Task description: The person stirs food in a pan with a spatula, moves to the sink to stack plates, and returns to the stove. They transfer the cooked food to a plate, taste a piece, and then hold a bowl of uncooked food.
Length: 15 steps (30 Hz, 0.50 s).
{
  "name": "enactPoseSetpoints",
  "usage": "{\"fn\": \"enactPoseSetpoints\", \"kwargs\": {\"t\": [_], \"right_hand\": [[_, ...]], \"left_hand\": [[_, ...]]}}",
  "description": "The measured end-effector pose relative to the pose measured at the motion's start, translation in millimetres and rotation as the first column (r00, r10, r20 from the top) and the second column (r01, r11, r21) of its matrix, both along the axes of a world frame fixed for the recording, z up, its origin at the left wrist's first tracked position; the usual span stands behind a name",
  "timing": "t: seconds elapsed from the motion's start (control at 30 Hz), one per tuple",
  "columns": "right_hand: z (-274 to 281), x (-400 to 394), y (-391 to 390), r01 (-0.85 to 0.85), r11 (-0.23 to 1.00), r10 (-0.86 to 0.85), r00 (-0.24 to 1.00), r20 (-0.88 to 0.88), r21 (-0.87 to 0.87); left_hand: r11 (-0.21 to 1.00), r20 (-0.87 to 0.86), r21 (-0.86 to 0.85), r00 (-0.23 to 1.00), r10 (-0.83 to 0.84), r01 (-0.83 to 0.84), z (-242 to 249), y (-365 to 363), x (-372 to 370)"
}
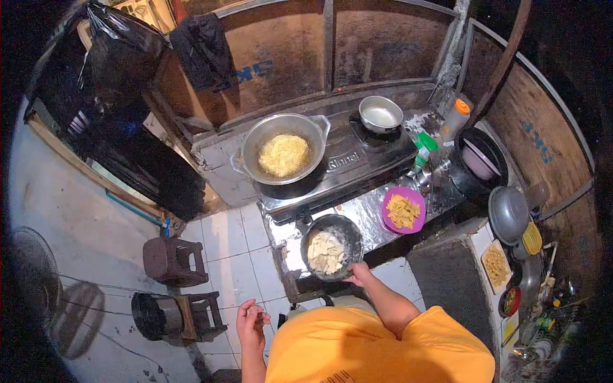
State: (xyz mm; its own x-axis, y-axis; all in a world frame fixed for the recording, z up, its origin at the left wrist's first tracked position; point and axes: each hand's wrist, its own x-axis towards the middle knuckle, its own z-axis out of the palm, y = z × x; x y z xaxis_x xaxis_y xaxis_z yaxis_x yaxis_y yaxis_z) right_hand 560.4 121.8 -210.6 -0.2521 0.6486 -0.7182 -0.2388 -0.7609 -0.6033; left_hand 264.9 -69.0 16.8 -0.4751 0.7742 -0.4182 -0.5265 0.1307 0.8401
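My right hand [359, 274] is closed on the near right rim of a dark round bowl [353, 237]. Pale flat pieces dusted with white powder [326, 251] lie in that bowl, at the counter's near edge. My left hand [251, 316] is raised to the left of my body, empty, its fingers loosely bent and apart. Beyond the bowl, a large two-handled wok [252, 137] stands on the stove, with a foamy yellow batch frying [283, 155] in it. A pink bowl [387, 218] of golden fried pieces [403, 211] is on the counter to the right.
A smaller metal pot [381, 112] sits on the right burner of the stove [345, 161]. Behind the pink bowl are a green-topped packet [424, 145], an orange-capped bottle [456, 120] and a black tub [461, 175]. A tray of pale pieces [495, 266] lies far right; stools [172, 260] stand left.
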Motion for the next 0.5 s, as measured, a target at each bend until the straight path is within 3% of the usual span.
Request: {"fn": "enactPoseSetpoints", "kwargs": {"t": [0.07,0.1,0.13,0.2,0.23,0.27,0.33,0.37,0.47,0.5], "right_hand": [[6.3,4.0,0.1,-0.119,0.992,0.117,0.991,0.061,0.033],[-18.8,8.1,7.2,-0.184,0.983,0.178,0.967,0.181,0.013],[-33.7,8.3,0.8,-0.185,0.983,0.181,0.967,0.182,0.007],[-47.2,7.8,-3.7,0.216,0.957,-0.229,0.973,-0.043,-0.194],[-32.1,9.5,1.1,0.088,0.981,-0.081,0.996,0.048,-0.174],[-10.4,14.4,6.7,0.085,0.981,-0.078,0.996,0.046,-0.175],[41.2,21.2,14.4,-0.311,0.950,0.302,0.935,0.184,0.022],[28.9,23.1,12.0,-0.312,0.950,0.304,0.935,0.182,0.019],[13.1,16.3,9.6,0.066,0.994,-0.067,0.998,-0.014,-0.082],[15.7,20.4,11.9,-0.102,0.994,0.099,0.990,0.098,0.030]], "left_hand": [[1.000,0.009,0.001,1.000,0.000,0.000,-2.2,-0.5,3.0],[1.000,0.017,0.000,1.000,-0.006,0.006,-3.7,-1.6,4.5],[1.000,0.019,-0.006,1.000,-0.005,0.005,-4.8,-2.7,5.9],[0.999,0.000,0.034,1.000,-0.014,0.014,-6.4,-1.9,9.2],[0.999,-0.001,0.038,1.000,-0.006,0.006,-6.1,0.1,11.0],[1.000,-0.004,0.029,1.000,0.000,0.000,-5.7,1.1,13.1],[1.000,-0.010,0.009,1.000,-0.002,0.002,-3.7,1.8,16.4],[1.000,-0.011,-0.002,1.000,0.000,0.000,-2.7,3.0,18.5],[1.000,-0.009,-0.011,1.000,0.014,-0.014,-1.3,4.9,25.8],[1.000,-0.008,-0.014,1.000,0.011,-0.011,-0.5,6.2,26.9]]}}
